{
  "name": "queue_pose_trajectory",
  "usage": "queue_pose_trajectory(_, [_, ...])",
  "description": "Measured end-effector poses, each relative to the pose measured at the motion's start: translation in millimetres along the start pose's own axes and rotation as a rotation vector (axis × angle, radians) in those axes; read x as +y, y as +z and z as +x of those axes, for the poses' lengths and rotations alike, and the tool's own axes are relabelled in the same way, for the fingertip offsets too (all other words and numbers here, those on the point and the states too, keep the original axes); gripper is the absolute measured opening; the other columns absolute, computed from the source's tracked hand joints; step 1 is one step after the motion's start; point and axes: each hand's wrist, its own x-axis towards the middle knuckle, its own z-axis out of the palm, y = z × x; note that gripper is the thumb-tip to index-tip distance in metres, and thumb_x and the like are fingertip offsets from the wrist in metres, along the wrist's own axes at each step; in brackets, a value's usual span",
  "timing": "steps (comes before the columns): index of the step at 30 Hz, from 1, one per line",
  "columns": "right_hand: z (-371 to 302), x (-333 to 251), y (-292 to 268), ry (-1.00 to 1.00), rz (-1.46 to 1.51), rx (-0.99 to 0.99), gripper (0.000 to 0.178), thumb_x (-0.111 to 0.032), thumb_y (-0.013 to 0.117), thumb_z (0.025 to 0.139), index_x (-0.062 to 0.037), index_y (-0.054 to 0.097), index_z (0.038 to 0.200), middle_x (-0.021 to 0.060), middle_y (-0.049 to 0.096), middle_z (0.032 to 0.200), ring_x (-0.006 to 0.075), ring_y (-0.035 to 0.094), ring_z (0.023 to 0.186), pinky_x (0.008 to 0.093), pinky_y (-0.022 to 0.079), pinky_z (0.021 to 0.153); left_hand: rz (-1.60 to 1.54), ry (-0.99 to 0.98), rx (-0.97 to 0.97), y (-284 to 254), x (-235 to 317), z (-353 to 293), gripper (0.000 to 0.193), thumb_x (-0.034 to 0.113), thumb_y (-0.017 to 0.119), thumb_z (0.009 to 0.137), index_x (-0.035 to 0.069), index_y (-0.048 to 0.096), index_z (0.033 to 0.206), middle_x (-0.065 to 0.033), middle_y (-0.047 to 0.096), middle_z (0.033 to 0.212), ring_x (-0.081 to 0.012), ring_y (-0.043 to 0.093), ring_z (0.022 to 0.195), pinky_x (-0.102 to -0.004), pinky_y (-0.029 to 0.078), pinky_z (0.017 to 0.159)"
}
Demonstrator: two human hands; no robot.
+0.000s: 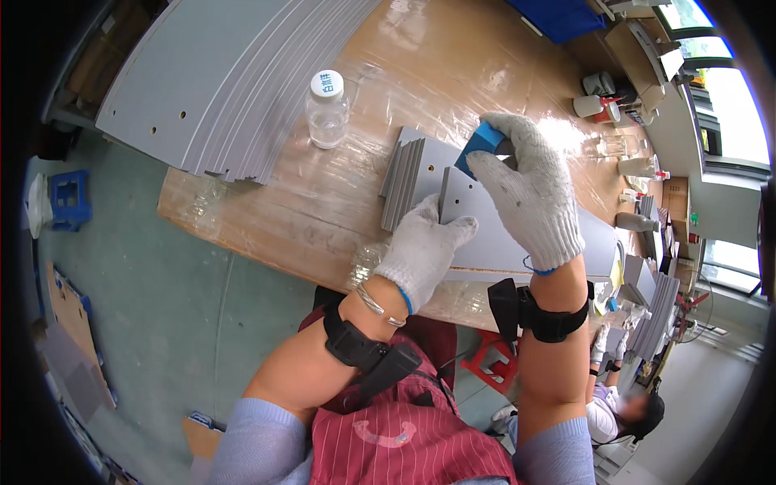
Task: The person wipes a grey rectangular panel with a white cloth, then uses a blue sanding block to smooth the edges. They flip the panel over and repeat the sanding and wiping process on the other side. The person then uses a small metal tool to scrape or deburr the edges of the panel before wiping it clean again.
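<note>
My left hand [428, 255], in a white knitted glove, grips the near left corner of a grey panel [517, 230]. Its fingers lie along the panel's end and the thumb on the face, beside several small drilled holes. My right hand [529, 190], gloved too, pinches a blue block [478, 147] between thumb and fingers at the panel's far edge. Whether the block touches the panel I cannot tell. Under and behind this panel lies a short stack of similar grey panels [404, 182], with a round hole showing near one end.
On the film-covered table [242, 234] stand a tall stack of large grey panels [194, 89] and a clear bottle [328, 113] with a white cap. Bottles [638, 166] line the far right. A red stool [491, 364] is below the table; another gloved person [610, 408] works at right.
</note>
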Motion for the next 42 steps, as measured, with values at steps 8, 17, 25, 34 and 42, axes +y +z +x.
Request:
queue_pose_trajectory(8, [16,17,2,0.073,-0.063,0.047,0.042,-0.013,0.074,0.085,0.0003,0.066,0.124,0.0106,0.069,0.097,0.0168,0.066,0.088,0.0326,0.055,0.08,0.008,0.031,-0.019,1,2,5,0.037,0.01,0.067,0.096,-0.003,0.06,0.129,-0.0115,0.071,0.115,-0.0186,0.067,0.101,-0.0338,0.054,0.09])
queue_pose_trajectory(17, [14,33,-9,0.157,-0.075,0.146,0.034,-0.021,0.071,0.085,-0.0025,0.071,0.114,0.0183,0.074,0.095,0.0335,0.072,0.088,0.0393,0.056,0.083,0.026,0.008,-0.001,7,20,8,0.039,0.012,0.071,0.094,-0.004,0.062,0.128,-0.0109,0.072,0.109,-0.017,0.066,0.096,-0.0336,0.054,0.086])
queue_pose_trajectory(25, [19,27,0,0.096,-0.066,0.135,0.027,-0.019,0.066,0.088,-0.0043,0.068,0.111,0.0226,0.073,0.099,0.0418,0.07,0.096,0.0473,0.055,0.088,-0.02,-0.028,0.003,9,22,18,0.036,0.009,0.068,0.094,-0.001,0.061,0.128,-0.0096,0.07,0.112,-0.0184,0.067,0.097,-0.0338,0.057,0.084])
queue_pose_trajectory(34, [-11,116,-66,0.26,-0.102,0.125,0.034,-0.019,0.067,0.086,-0.0033,0.068,0.116,0.0245,0.073,0.098,0.0426,0.07,0.095,0.0477,0.055,0.087,0.172,0.038,0.024,8,20,17,0.046,0.005,0.06,0.097,-0.002,0.051,0.141,-0.0144,0.066,0.124,-0.0254,0.069,0.109,-0.0386,0.059,0.094])
queue_pose_trajectory(42, [-52,249,-149,0.422,-0.208,0.223,0.026,-0.022,0.067,0.089,-0.0085,0.068,0.11,0.0221,0.073,0.1,0.0422,0.07,0.096,0.0491,0.055,0.087,0.124,0.033,0.107,1,15,17,0.051,0.004,0.058,0.095,-0.006,0.047,0.144,-0.0168,0.065,0.128,-0.0279,0.069,0.113,-0.0415,0.057,0.101])
